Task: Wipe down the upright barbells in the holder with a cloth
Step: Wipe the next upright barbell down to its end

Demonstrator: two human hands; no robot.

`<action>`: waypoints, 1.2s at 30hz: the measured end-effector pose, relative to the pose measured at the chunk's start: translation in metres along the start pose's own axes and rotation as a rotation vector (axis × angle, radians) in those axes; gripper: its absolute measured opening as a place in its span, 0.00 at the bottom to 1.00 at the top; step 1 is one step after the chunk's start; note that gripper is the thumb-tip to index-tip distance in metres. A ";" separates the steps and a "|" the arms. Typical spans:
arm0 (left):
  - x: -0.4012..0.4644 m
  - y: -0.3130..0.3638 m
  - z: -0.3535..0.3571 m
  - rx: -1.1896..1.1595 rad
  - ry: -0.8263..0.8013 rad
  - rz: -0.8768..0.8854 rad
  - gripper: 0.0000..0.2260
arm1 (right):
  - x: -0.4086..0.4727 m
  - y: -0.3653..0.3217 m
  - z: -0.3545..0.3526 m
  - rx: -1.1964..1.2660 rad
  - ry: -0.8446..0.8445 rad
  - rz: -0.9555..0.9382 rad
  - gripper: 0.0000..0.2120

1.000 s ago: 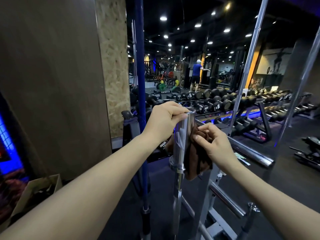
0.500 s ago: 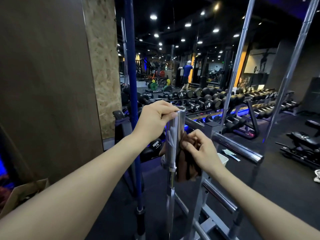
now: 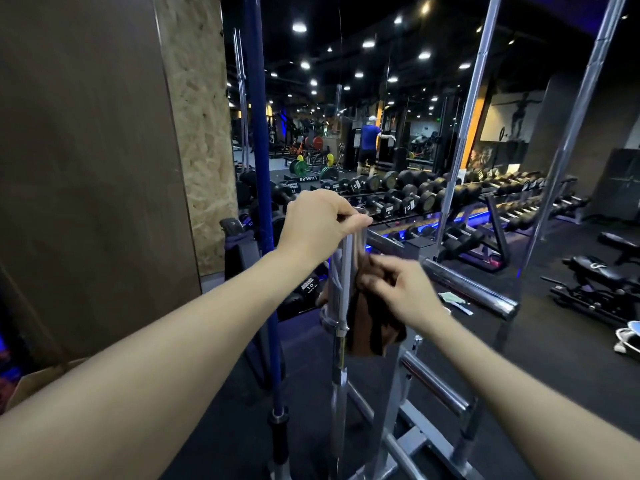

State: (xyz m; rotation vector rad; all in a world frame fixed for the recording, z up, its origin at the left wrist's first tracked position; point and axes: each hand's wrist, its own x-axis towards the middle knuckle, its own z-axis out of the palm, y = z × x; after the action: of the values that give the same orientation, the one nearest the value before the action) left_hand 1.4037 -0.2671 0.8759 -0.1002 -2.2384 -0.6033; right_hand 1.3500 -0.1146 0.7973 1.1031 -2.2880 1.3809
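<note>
A chrome barbell (image 3: 340, 278) stands upright in the grey metal holder (image 3: 408, 448) in front of me. My left hand (image 3: 317, 225) grips the top of its sleeve. My right hand (image 3: 401, 289) holds a dark brown cloth (image 3: 372, 327) and presses it against the right side of the sleeve; the hand is blurred. A blue barbell (image 3: 261, 202) stands upright to the left. Two more chrome barbells (image 3: 467, 109) lean upright at the right, the outer one (image 3: 585, 98) farther right.
A wooden wall panel (image 3: 86, 150) fills the left. Dumbbell racks (image 3: 433, 199) line the back, with a person (image 3: 369, 140) beyond. A black bench (image 3: 602, 275) sits at the right. A cardboard box (image 3: 38, 375) lies at the lower left.
The view swung slightly left. My right hand with the cloth shifted along the sleeve and is now blurred. My left hand has kept its grip on the sleeve top.
</note>
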 end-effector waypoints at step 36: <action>-0.001 -0.009 -0.014 -0.122 -0.124 0.071 0.10 | -0.015 0.002 0.019 -0.246 -0.114 0.122 0.11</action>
State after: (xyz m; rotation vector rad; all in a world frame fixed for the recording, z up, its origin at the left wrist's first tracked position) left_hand 1.4113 -0.2817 0.8797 -0.2849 -2.3050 -0.7111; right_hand 1.3618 -0.1229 0.7774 1.0018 -2.5609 1.0618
